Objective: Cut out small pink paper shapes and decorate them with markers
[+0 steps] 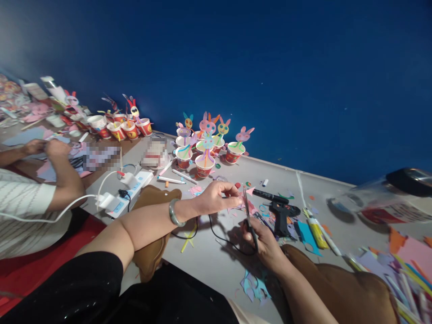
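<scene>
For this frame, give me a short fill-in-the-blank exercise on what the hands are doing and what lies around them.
1. The right hand holds a pair of ____ with the blades pointing up.
2. The left hand pinches a small paper piece whose colour is ____.
3. The black glue gun lies on the table to the ____ of both hands.
4. The left wrist wears a ____.

Missing words: scissors; pink; right; bangle
</scene>
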Demonstrator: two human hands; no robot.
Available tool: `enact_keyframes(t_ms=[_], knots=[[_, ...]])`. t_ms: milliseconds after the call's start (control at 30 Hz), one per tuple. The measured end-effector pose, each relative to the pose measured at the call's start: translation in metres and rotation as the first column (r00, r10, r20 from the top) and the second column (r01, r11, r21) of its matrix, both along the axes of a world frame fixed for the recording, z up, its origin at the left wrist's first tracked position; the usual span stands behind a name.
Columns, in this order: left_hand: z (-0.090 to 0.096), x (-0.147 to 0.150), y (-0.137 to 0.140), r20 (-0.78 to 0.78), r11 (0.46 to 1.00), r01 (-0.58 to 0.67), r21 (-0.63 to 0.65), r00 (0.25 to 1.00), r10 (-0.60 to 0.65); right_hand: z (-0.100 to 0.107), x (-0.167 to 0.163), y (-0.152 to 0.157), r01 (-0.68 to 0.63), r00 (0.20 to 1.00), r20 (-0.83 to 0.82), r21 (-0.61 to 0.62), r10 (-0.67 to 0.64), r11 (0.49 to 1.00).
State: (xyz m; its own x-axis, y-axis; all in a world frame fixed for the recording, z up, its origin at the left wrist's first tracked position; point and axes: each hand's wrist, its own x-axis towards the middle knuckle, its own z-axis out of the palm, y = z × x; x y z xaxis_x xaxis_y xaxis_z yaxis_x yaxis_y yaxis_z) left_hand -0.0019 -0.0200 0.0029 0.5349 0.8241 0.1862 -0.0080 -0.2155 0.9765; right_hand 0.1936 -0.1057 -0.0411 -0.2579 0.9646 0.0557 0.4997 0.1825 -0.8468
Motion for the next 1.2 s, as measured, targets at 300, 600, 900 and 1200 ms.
enact_keyframes(t_ms=[300, 600, 900, 1200], knots=[[0.0034, -0.0010, -0.0025, 0.024, 0.996, 0.074, -0.047, 0.997, -0.073, 0.0028, -0.0006, 0.0005, -0.022, 1.000, -0.003, 0.014, 0.022, 1.000], [0.0036, -0.0010, -0.0014, 0.008, 0.998, 0.058, -0.009, 0.998, -0.058, 0.0008, 0.0004, 0.0003, -0.020, 1.000, 0.022, 0.015, 0.020, 1.000], [0.0048, -0.0016, -0.0002, -0.004, 1.000, 0.013, 0.002, 1.000, -0.013, 0.0037, -0.0001, -0.0001, -0.014, 1.000, 0.023, 0.012, 0.014, 1.000], [0.0029, -0.0026, 0.0011, -0.008, 0.999, 0.043, 0.023, 0.999, -0.043, 0.0000, 0.0011, 0.0017, -0.033, 0.999, 0.026, 0.027, 0.032, 0.999]])
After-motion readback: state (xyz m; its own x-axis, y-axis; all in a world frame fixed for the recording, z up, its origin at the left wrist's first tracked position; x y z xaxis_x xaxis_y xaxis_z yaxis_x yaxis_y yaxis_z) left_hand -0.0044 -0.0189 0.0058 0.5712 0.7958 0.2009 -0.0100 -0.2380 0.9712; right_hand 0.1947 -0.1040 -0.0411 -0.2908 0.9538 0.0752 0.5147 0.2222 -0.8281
